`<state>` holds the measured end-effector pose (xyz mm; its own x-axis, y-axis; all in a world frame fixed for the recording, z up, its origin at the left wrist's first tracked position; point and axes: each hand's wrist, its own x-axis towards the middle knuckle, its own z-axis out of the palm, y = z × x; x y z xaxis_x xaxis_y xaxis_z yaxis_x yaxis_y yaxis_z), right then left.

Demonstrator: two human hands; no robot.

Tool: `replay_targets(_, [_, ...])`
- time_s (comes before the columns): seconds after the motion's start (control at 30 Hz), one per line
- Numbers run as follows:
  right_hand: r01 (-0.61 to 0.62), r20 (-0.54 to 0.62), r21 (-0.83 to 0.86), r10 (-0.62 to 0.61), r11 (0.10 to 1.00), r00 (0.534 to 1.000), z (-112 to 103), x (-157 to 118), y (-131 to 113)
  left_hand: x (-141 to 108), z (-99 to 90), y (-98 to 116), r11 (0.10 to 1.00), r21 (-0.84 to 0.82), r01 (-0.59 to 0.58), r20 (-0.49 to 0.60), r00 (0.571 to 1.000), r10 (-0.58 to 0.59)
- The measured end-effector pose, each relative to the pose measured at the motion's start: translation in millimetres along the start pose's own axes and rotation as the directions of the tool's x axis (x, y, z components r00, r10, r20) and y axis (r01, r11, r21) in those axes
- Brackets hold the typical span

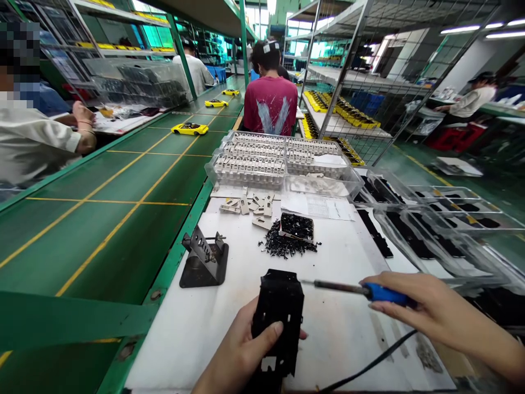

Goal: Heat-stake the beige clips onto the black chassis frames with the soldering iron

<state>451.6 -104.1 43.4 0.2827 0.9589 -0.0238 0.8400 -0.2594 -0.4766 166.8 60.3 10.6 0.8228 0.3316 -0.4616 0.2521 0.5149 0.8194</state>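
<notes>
Head view: the left hand (240, 350) grips a black frame (279, 309), the right hand (426, 309) holds a blue-handled soldering iron (369, 291) above the white worktop (197, 339), beside a green conveyor belt (118, 241).

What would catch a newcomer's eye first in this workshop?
At the bottom of the view, the left hand grips a black perforated frame, while the right hand points a blue-handled soldering iron toward it. Farther off, to the left, a yellow toy car sits on the green conveyor belt, and clear plastic trays of metal parts stand straight ahead.
</notes>
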Motion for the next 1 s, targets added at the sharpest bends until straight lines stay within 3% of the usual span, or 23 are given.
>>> replay_targets(0.07, [-0.204,-0.117,0.099,0.215,0.974,0.969,9,10,10,2,-0.8,-9,0.997,-0.066,0.046,-0.090,0.995,-0.052])
replay_targets(0.13, [-0.411,-0.236,0.225,0.458,0.884,0.857,24,27,22,4,-1.2,-22,0.975,-0.214,0.060,-0.133,0.987,-0.090])
replay_targets(0.17, [-0.458,-0.236,0.283,0.525,0.842,0.818,33,39,26,5,-1.3,-29,0.947,-0.317,0.046,-0.122,0.989,-0.088])
replay_targets(0.23, [-0.437,-0.205,0.322,0.512,0.840,0.834,53,65,33,4,-1.3,-40,0.859,-0.511,0.020,-0.069,0.996,-0.064])
replay_targets(0.3, [-0.382,-0.169,0.339,0.455,0.860,0.874,71,91,33,3,-1.5,-47,0.817,-0.576,0.029,-0.017,0.999,-0.047])
replay_targets(0.4, [-0.326,-0.132,0.344,0.389,0.881,0.912,91,127,27,2,-3.8,-50,0.875,-0.484,-0.004,-0.043,0.999,-0.019])
replay_targets(0.5, [-0.329,-0.098,0.303,0.373,0.894,0.923,102,156,20,12,-10.1,-56,0.913,-0.389,-0.120,-0.135,0.988,0.072])
replay_targets(0.6, [-0.342,-0.067,0.240,0.366,0.909,0.928,107,176,16,29,-18.4,-63,0.937,-0.293,-0.191,-0.155,0.976,0.150])
replay_targets(0.73, [-0.335,-0.082,0.229,0.361,0.914,0.929,104,175,19,44,-25.2,-67,0.944,-0.226,-0.239,-0.235,0.954,0.186])
replay_targets(0.87, [-0.403,-0.134,0.261,0.446,0.877,0.885,98,144,37,46,-26.6,-66,0.950,-0.182,-0.255,-0.299,0.934,0.194])
replay_targets(1.0, [-0.455,-0.075,0.277,0.491,0.846,0.868,105,118,56,46,-26.9,-67,0.939,-0.201,-0.279,-0.310,0.928,0.209])
